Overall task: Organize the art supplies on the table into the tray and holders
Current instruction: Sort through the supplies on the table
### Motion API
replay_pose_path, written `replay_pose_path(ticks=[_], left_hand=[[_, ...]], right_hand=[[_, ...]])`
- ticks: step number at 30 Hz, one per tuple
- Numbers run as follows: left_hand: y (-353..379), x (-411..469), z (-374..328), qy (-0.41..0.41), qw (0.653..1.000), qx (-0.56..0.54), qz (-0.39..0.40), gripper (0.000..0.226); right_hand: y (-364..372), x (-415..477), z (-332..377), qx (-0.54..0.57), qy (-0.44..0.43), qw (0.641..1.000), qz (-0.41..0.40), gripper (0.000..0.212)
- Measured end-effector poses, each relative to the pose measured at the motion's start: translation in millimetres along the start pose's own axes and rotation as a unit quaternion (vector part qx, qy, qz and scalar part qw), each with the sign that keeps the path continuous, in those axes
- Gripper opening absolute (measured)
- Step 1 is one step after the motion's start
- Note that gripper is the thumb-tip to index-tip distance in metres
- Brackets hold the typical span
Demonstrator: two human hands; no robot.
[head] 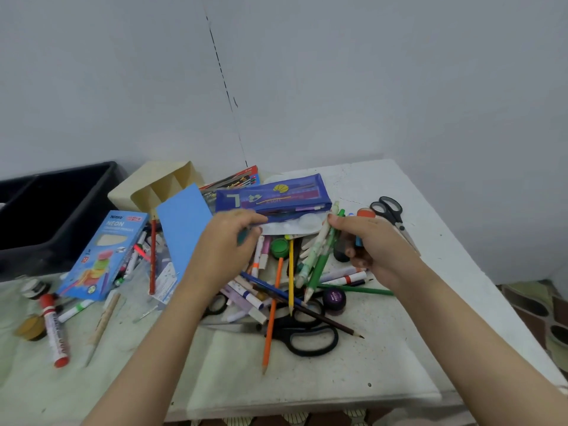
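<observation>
Right hand [373, 241] grips pen bundle [319, 255]; left hand [224, 241] curled, its hold unclear; cream holder [159, 184] lies tipped beside black tray [76, 216] at table's [399, 348] far-left edge

Two pale grey-blue painted walls [384, 75] meet in a corner behind the desk area. A thin dark broken seam [222, 81] runs down that corner, slanting right twd the bottom. Paint looks matt and plain. White rectangular table [408, 342] w/ a speckled, scuffed top stands against the walls, its far right corner rounded. A pale greenish cloth [33, 392] covers its left part. Lower right: floor [536, 315] in brown and dark patterned tiles. Light is soft and even; shadows faint.
</observation>
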State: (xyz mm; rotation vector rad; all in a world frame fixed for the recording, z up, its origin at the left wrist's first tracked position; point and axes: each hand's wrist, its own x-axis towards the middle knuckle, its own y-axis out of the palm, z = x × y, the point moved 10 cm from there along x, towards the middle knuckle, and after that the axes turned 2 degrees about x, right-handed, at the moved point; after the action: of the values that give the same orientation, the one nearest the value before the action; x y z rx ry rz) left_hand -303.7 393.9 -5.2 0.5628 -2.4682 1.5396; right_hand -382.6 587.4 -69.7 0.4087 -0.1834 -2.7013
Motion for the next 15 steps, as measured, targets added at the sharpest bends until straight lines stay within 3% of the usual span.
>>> replay_pose_path(ticks=[2,6,9,12,15], left_hand=[[-1,15,14,0.049,0.991,0.123,0.012,0.022],[15,36,36,0.077,0.962,0.234,0.122,0.029],[19,41,40,0.101,0.952,0.236,0.168,0.036],[8,45,35,0.139,0.966,0.180,0.120,0.049],[-4,52,37,0.153,0.977,0.141,0.051,0.032]], right_hand=[[7,2,-3,-0.004,0.009,1.000,-0.002,0.020],[25,9,-9,0.011,0.020,1.000,0.003,0.008],[37,15,-11,0.025,0.016,1.000,0.002,0.032],[47,19,-10,0.036,0.003,0.999,0.001,0.036],[56,23,-10,0.041,-0.009,0.999,-0.010,0.035]])
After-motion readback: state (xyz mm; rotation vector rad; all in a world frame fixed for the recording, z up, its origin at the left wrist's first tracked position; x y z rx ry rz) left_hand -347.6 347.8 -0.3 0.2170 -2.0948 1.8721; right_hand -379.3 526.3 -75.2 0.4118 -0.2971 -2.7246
